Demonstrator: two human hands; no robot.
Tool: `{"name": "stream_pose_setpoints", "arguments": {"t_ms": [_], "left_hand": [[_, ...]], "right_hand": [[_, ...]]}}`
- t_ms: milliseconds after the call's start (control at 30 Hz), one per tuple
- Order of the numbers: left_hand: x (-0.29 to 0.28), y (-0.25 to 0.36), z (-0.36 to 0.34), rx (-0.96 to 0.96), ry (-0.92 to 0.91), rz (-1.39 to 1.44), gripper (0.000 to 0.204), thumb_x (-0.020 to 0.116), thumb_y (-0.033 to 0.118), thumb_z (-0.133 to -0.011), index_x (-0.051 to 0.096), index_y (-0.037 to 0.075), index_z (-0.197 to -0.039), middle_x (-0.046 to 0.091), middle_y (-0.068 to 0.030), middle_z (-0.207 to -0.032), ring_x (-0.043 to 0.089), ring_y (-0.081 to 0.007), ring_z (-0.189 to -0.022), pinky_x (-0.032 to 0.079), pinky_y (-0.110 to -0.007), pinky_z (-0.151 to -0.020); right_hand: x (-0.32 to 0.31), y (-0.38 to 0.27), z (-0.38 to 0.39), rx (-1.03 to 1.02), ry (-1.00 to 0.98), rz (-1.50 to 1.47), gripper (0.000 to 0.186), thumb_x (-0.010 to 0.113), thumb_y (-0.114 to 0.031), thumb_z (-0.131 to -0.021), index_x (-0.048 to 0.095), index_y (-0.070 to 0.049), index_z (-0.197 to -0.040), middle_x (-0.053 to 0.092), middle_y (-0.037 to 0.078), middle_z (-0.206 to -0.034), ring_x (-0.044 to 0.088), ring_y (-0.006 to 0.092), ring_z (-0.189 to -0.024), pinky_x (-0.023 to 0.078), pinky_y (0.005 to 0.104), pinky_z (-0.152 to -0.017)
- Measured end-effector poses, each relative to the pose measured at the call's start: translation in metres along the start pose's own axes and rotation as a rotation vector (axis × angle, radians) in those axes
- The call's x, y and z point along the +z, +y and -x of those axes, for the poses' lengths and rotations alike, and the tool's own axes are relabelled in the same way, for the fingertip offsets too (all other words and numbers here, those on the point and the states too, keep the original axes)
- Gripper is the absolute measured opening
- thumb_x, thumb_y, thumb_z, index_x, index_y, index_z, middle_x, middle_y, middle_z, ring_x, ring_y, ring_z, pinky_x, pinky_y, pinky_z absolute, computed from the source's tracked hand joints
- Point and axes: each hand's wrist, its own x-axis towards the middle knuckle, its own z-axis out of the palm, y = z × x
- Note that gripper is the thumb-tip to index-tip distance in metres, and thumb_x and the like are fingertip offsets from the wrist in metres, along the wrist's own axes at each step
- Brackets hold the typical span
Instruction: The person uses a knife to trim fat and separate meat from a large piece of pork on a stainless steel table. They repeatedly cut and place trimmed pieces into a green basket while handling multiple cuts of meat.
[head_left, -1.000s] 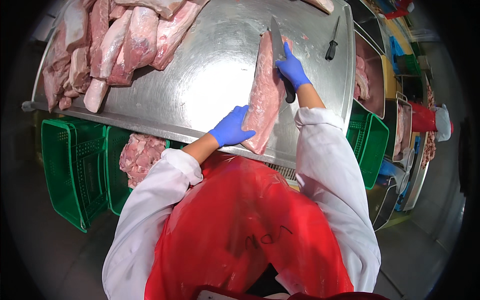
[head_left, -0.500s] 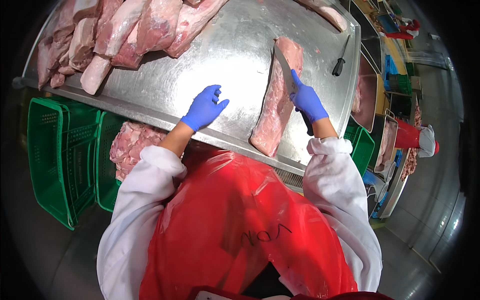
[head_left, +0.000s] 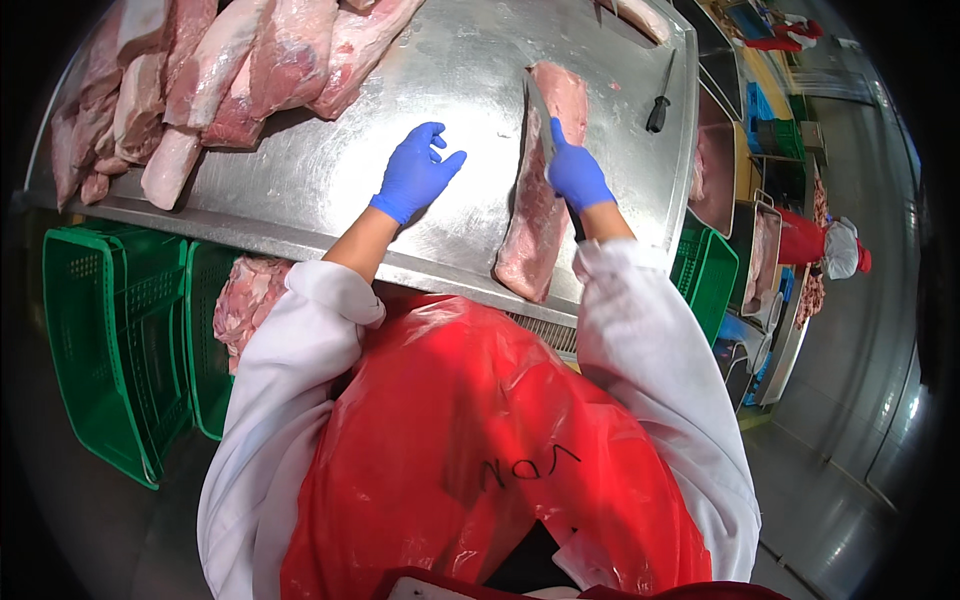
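Note:
A long pink slab of meat, like a pork loin, lies lengthwise away from me on the metal table. My right hand, in a blue glove, grips a knife over the slab, index finger stretched along the blade's back. The blade points away from me and lies along the upper left part of the meat; how deep its edge sits I cannot tell. To the left of the slab, my blue-gloved left hand hovers over the table with fingers loosely apart, holding nothing and not touching the meat.
Several large meat cuts are heaped at the far left. A black-handled sharpening steel lies right of the slab, with another piece of meat beyond. Green crates stand below the left edge, one holding meat pieces. Co-workers stand at right.
My right hand and the knife have moved left over the slab. My left hand has come nearer to the meat. The whole view has shifted slightly.

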Motion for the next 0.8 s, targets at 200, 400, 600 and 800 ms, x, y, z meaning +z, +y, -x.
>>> {"name": "stream_pose_setpoints", "arguments": {"t_ms": [200,400,600,800], "left_hand": [[0.017,0.022,-0.029,-0.032,0.027,0.047,0.054,0.078,0.034,-0.082,0.058,-0.001,-0.119,0.065,-0.0115,-0.095,0.064,-0.0221,-0.080,0.054,-0.035,-0.075],[0.100,0.041,-0.066,-0.210,-0.114,0.019,0.062,0.077,0.047,-0.078,0.060,-0.001,-0.115,0.068,-0.0230,-0.108,0.067,-0.0370,-0.101,0.053,-0.043,-0.088],[0.142,0.012,-0.102,-0.347,-0.240,-0.099,0.043,0.067,0.035,-0.082,0.070,-0.004,-0.100,0.071,-0.0256,-0.101,0.069,-0.0394,-0.093,0.054,-0.044,-0.084],[0.157,-0.066,-0.128,-0.214,-0.219,-0.195,0.033,0.067,0.026,-0.079,0.073,-0.004,-0.091,0.071,-0.0251,-0.087,0.069,-0.0379,-0.082,0.054,-0.043,-0.076]], "right_hand": [[0.009,0.017,0.120,0.007,-0.188,-0.095,0.083,0.050,-0.004,-0.088,0.010,-0.017,-0.159,0.064,0.030,-0.071,0.067,0.0395,-0.064,0.054,0.0492,-0.063],[-0.060,0.024,0.232,0.200,-0.128,-0.540,0.081,0.056,-0.003,-0.092,0.018,-0.026,-0.159,0.066,0.014,-0.070,0.060,0.0184,-0.050,0.052,0.0359,-0.054],[-0.051,0.040,0.155,0.164,0.146,-0.537,0.085,0.055,-0.007,-0.089,0.013,-0.026,-0.160,0.071,0.019,-0.082,0.063,0.0218,-0.050,0.053,0.0361,-0.053],[0.008,0.023,0.016,-0.123,0.223,-0.258,0.079,0.054,-0.019,-0.091,0.012,-0.021,-0.159,0.066,0.031,-0.087,0.067,0.0462,-0.077,0.053,0.0503,-0.071]]}}
